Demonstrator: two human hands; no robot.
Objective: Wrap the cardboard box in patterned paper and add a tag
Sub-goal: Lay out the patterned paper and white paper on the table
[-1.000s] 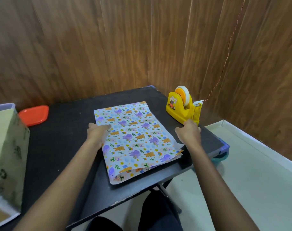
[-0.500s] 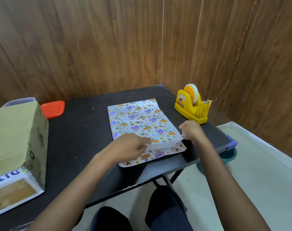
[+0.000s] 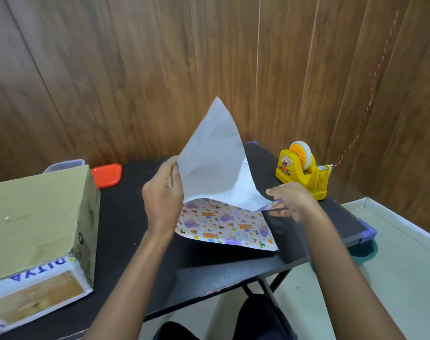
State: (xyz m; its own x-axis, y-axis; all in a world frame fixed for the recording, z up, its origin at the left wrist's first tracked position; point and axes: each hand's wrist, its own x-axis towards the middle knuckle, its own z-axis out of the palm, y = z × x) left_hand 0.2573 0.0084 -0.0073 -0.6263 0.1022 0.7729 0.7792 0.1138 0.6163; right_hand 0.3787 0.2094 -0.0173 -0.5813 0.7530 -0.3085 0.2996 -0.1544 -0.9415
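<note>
- The patterned paper (image 3: 223, 222) lies mid-table (image 3: 125, 217), its top layer lifted to show a matte white underside
- The left hand (image 3: 162, 200) grips that layer's left edge; the right hand (image 3: 292, 202) reaches to the right corner, too blurred to tell if it pinches
- Thin, limp sheet, likely to crease or tear: best held by edges and corners
- The stiff cardboard box (image 3: 37, 217) sits at the table's left, apart from the paper

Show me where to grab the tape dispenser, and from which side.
Probably from above with the nearer right hand, pinching across the flat side walls of the tape dispenser, below the roll. It stands upright; keep off the cutter end at its right.
</note>
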